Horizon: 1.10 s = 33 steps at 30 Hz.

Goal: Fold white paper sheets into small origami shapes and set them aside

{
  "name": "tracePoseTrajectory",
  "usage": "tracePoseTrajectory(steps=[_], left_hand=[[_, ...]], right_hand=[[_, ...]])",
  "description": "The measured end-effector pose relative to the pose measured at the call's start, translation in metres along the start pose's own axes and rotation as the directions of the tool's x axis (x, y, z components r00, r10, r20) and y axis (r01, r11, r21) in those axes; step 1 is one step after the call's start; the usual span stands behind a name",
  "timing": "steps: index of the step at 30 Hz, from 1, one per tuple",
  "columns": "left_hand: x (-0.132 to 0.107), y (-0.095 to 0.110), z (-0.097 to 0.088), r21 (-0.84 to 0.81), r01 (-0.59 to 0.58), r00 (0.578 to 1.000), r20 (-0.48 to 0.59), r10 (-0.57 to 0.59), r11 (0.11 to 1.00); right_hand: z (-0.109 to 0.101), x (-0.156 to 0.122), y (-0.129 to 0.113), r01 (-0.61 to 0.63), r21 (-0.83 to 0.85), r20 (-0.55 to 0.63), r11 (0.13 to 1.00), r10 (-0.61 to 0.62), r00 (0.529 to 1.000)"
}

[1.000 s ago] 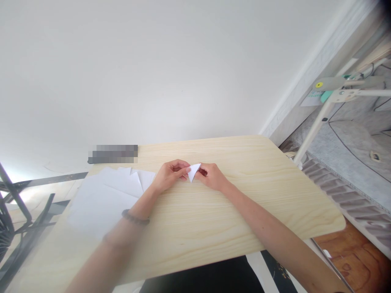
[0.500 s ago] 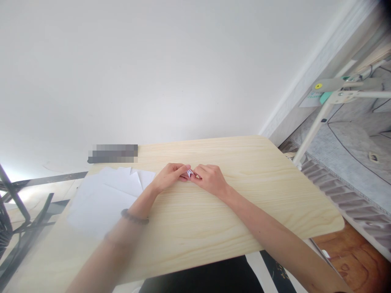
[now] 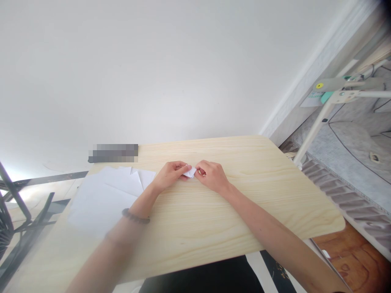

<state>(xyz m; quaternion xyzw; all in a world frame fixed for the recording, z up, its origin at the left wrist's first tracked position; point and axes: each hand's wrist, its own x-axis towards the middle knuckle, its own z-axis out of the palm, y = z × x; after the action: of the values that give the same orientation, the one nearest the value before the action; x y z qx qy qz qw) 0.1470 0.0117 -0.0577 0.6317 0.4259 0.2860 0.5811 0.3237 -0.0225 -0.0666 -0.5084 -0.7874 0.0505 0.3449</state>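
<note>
A small folded piece of white paper (image 3: pixel 190 173) lies low over the light wooden table (image 3: pixel 214 211), pinched between both hands. My left hand (image 3: pixel 171 173), with a dark bead bracelet on its wrist, grips the paper's left side with closed fingers. My right hand (image 3: pixel 211 175) pinches the right side, its fingers curled. Only a small part of the paper shows between the fingertips.
Several loose white sheets (image 3: pixel 106 195) are spread on the table's left part. A blurred dark object (image 3: pixel 113 153) lies at the far left edge by the white wall. A white lamp stand (image 3: pixel 317 118) rises to the right, beside the table. Black metal chair parts (image 3: pixel 15 215) stand at left.
A second ago the paper stood up as a white triangle between the fingers. It is now folded down smaller and pressed low between both hands, which stay close together.
</note>
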Motion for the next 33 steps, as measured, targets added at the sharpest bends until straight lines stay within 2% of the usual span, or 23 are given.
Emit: tracePoseTrajectory(steps=[10,19,28,33], left_hand=[[-0.0035,0.0032,0.0,-0.02,-0.104,0.995,0.0,0.104,0.994],[-0.0007,-0.0009,0.0,0.045,-0.137,0.989,-0.039,0.139,0.99],[-0.0054,0.0018,-0.0019,0.083,-0.146,0.989,0.043,0.143,0.986],[-0.0039,0.0005,-0.0002,0.029,-0.104,0.994,-0.022,0.105,0.994]], right_hand=[[-0.0081,-0.0009,0.0032,-0.08,0.282,0.172,0.956,0.031,0.985],[-0.0036,0.0002,0.0052,-0.089,0.328,0.184,0.94,0.029,0.983],[-0.0025,-0.0009,0.0071,-0.083,0.313,0.171,0.946,0.03,0.985],[-0.001,-0.0002,0.0079,-0.074,0.299,0.15,0.951,0.03,0.988]])
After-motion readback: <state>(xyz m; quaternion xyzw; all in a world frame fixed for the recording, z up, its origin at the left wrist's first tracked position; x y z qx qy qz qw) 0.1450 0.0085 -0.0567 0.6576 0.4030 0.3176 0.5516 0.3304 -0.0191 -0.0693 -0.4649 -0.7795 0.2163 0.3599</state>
